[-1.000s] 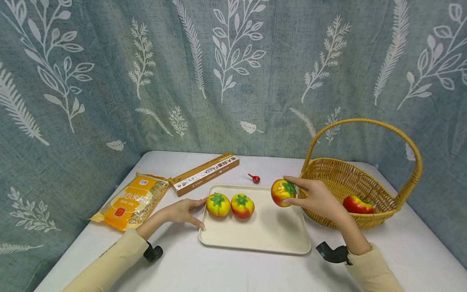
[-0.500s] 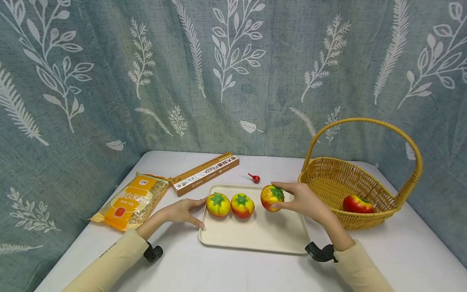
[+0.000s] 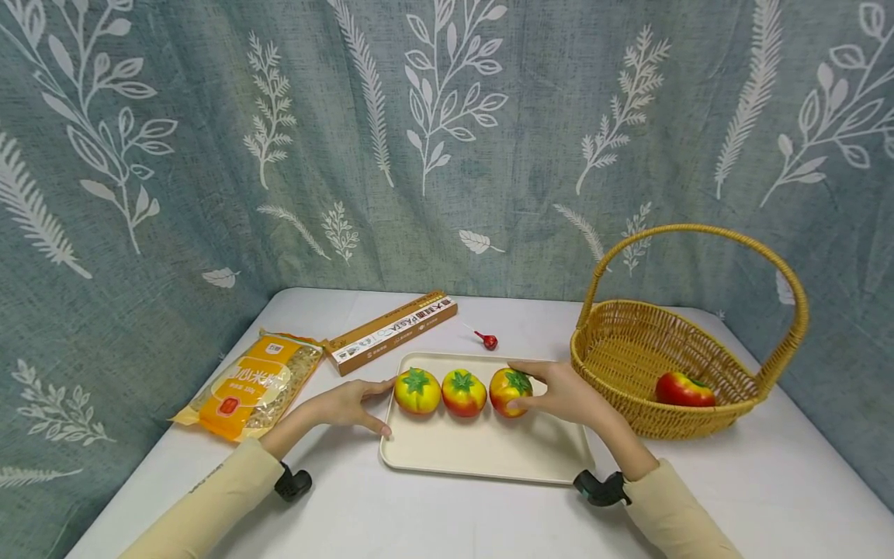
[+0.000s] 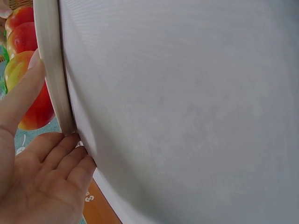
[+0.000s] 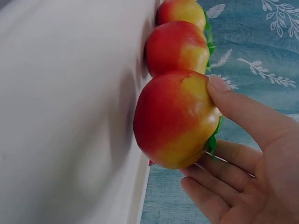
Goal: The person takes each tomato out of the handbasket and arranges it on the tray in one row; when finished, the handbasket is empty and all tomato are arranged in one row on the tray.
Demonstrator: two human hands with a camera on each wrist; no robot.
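Between thumb and fingers, my right hand (image 3: 559,394) grips a glossy red-and-yellow tomato (image 5: 175,121) with a green leafy top, low over the right half of the cream tray (image 3: 482,458). To its left sit two more tomatoes in a row, a middle one (image 3: 464,394) and a mostly yellow one (image 3: 417,392). My left hand (image 3: 356,405) rests at the tray's left edge. In the left wrist view its thumb (image 4: 23,93) lies at the rim, and its relaxed fingertips touch the outer side near the back corner.
A wicker basket (image 3: 670,423) with a tall handle stands right of the tray, holding a red-yellow fruit (image 3: 684,390). Behind the tray lie a red lollipop (image 3: 490,341) and a pasta box (image 3: 394,334). An orange food packet (image 3: 251,384) lies near my left forearm.
My right hand has carried its tomato left and down, from beside the basket to right beside the middle tomato. My left hand and the tray have stayed put.
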